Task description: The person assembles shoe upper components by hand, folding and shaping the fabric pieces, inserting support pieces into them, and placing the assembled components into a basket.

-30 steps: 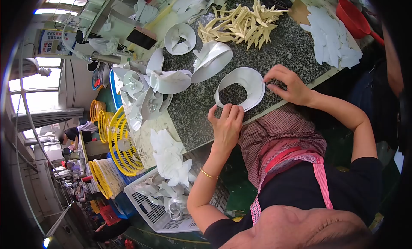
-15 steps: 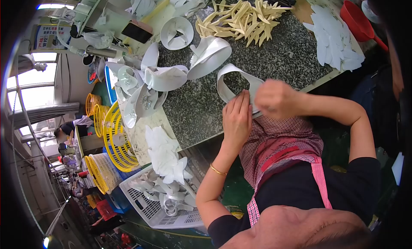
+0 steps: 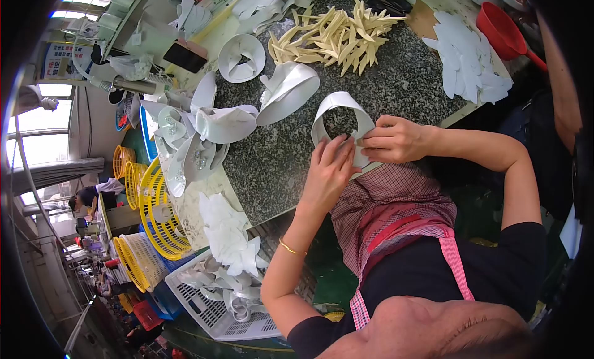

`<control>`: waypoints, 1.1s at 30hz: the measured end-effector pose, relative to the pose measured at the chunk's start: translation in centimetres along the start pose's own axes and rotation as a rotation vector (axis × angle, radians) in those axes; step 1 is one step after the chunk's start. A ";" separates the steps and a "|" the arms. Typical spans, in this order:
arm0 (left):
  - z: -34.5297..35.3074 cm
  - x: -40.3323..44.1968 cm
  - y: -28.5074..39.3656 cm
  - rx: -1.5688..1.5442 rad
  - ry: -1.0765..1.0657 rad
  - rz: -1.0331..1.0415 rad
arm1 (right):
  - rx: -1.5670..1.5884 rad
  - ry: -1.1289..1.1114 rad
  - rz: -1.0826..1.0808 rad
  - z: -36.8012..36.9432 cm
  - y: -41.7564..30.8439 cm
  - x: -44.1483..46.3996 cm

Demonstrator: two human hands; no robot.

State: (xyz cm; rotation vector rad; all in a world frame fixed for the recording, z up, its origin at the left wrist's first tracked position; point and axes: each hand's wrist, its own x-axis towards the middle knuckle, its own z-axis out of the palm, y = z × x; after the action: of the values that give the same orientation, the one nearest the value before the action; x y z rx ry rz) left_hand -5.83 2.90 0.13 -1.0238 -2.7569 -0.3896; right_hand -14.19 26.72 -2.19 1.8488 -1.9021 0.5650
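A white looped band (image 3: 335, 101), shaped like a shoe upper, stands at the near edge of the dark speckled stone slab (image 3: 272, 167). My left hand (image 3: 328, 170) presses its fingers on the lower left end of the loop, with the thumb below. On the other side, my right hand (image 3: 396, 139) pinches the band between thumb and bent fingers. The fingertips of both hands almost meet where the band's ends overlap. Just left of the loop lies a finished-looking white upper (image 3: 289, 94) with a shiny trim.
Beige leaf-shaped strips (image 3: 340, 34) are heaped at the far side. White cut pieces (image 3: 467, 59) lie at right near a red scoop (image 3: 500, 31). More white uppers (image 3: 226, 119), a phone (image 3: 185, 56) and white pieces (image 3: 226, 232) are at left. A grey crate (image 3: 216, 319) stands below.
My right hand has gone from a blurred, closed fist above the band to pinching its right side. My left fingers have spread and shifted slightly along the band. The whole view has moved a little.
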 end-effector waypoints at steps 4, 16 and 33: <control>0.0 0.1 1.2 0.103 0.022 -0.007 | -0.015 -0.025 -0.056 -0.5 0.0 0.0; 0.2 0.7 1.8 -0.067 0.100 -0.121 | -0.032 -0.210 -0.216 -1.2 1.6 1.2; 1.3 0.0 1.9 0.028 0.138 -0.047 | -0.059 -0.136 -0.195 -0.8 1.7 2.1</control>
State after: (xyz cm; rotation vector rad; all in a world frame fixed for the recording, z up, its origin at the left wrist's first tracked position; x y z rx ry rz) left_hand -4.72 4.67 -0.81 -0.8911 -2.6598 -0.4110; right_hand -15.97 25.44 -0.33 2.0508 -1.7725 0.3233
